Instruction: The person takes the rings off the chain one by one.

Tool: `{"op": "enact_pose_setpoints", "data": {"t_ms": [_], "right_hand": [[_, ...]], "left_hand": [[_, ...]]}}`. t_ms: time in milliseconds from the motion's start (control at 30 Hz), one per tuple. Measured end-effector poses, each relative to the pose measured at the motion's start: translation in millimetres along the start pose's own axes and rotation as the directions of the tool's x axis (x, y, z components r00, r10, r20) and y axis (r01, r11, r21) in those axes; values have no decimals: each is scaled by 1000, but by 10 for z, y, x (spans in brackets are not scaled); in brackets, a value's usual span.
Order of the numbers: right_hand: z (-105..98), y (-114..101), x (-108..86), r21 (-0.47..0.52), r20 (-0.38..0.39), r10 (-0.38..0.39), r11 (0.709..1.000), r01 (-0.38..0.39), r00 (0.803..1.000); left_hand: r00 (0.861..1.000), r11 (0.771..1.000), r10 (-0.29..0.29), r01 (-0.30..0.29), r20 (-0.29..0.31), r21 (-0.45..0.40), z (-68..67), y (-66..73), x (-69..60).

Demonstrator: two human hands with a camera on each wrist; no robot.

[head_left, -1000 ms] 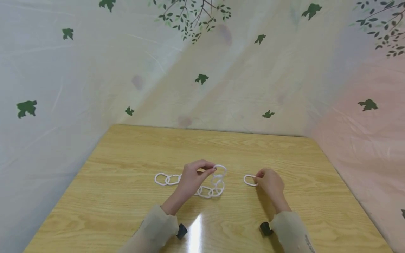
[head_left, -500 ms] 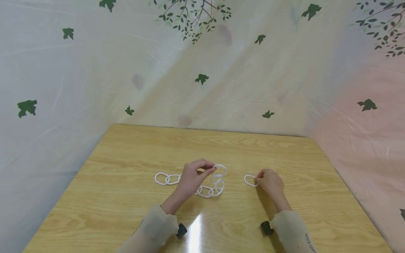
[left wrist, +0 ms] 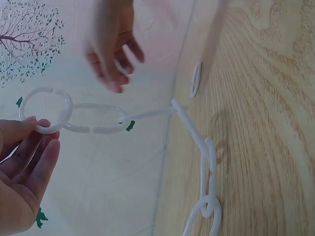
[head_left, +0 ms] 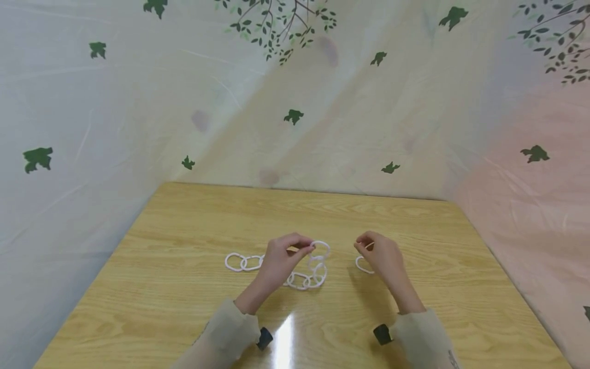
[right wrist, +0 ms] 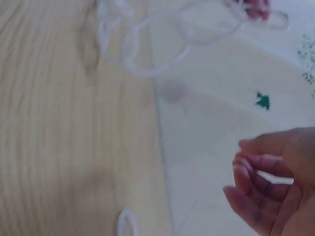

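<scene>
A white plastic chain lies partly on the wooden table (head_left: 193,220). My left hand (head_left: 282,259) pinches its end link (left wrist: 70,104) between thumb and fingers, with several links hanging below to the tabletop. The chain's far end (head_left: 234,269) lies flat to the left, and its middle is hidden behind the left hand and forearm. To the right, my right hand (head_left: 384,255) is raised above the table, fingers loosely bent and nothing between them. Below it rests one separate white link (left wrist: 196,79), partly covered by the hand in the head view.
A pale cloth backdrop (head_left: 345,143) with printed leaves rises behind the table's far edge. More cloth hangs along both sides. A bright light reflection (head_left: 283,338) shows on the wood between the forearms.
My right hand has let go of the separate link, risen and shifted left toward the chain; that link stays on the table. The left hand and its chain look unmoved.
</scene>
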State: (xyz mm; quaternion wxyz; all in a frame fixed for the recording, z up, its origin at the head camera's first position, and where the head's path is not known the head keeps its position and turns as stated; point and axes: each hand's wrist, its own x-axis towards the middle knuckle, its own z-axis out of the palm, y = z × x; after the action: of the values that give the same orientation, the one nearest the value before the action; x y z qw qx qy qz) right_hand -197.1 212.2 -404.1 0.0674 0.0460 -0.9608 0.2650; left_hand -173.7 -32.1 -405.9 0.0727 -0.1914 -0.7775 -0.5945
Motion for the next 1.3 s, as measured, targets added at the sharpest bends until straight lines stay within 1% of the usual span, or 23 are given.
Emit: {"op": "enact_pose_setpoints", "data": {"t_ms": [67, 100, 167, 233, 267, 300, 367, 467, 567, 700, 733, 800, 867, 933, 1000, 1067, 1167, 1300], "right_hand": [[-20, -113, -20, 91, -11, -65, 994, 66, 998], [-29, -167, -36, 146, -13, -95, 985, 95, 995], [-46, -270, -76, 254, -19, -149, 956, 149, 989], [-62, -365, -121, 342, -26, -196, 920, 193, 980], [-68, -410, -144, 367, -28, -220, 905, 214, 975], [-74, -454, -164, 374, -33, -241, 897, 235, 970], [-84, -536, -197, 356, -47, -283, 891, 281, 958], [-97, -633, -230, 271, -71, -325, 904, 332, 943], [-107, -691, -247, 181, -96, -353, 913, 365, 931], [-101, -734, -266, 59, -113, -398, 912, 406, 910], [-101, -744, -271, 35, -116, -411, 908, 417, 904], [-101, -764, -279, 2, -117, -423, 904, 427, 898], [-109, -783, -283, -9, -122, -422, 905, 424, 898], [-121, -795, -285, -8, -132, -412, 910, 414, 902], [-133, -802, -284, -6, -146, -402, 914, 406, 904], [-144, -807, -284, -1, -160, -400, 914, 405, 902], [-152, -810, -280, 6, -166, -397, 915, 403, 903], [-162, -816, -282, 10, -169, -383, 921, 390, 908]], "left_hand": [[1000, 1000, -2, 2, 3, 2, 2, -3, 2], [1000, 1000, -4, 4, 4, 1, 2, -4, 3], [1000, 1000, -5, 5, 9, -4, 5, -7, 4], [1000, 1000, -9, 9, 13, -5, 8, -6, 5], [1000, 1000, -10, 10, 16, -7, 9, -3, 5], [1000, 1000, -10, 10, 18, -7, 10, -4, 5], [1000, 1000, -9, 9, 21, -2, 12, -3, 7], [1000, 1000, -6, 6, 25, 4, 15, 3, 12], [999, 1000, -4, 4, 34, -2, 17, 2, 15], [999, 999, 2, 0, 48, -34, 23, -27, 14], [999, 999, 3, -1, 54, -45, 25, -38, 13], [997, 997, 6, -1, 71, -71, 25, -50, 11], [995, 994, -3, 14, 102, -104, 21, -59, 6], [989, 989, -10, 32, 150, -145, 16, -73, 3], [981, 986, -18, 49, 195, -159, 16, -90, 0], [971, 985, -14, 54, 237, -165, 23, -109, 0], [963, 987, -1, 44, 270, -155, 43, -133, 1], [957, 986, 8, 41, 288, -162, 71, -158, -3]]}}
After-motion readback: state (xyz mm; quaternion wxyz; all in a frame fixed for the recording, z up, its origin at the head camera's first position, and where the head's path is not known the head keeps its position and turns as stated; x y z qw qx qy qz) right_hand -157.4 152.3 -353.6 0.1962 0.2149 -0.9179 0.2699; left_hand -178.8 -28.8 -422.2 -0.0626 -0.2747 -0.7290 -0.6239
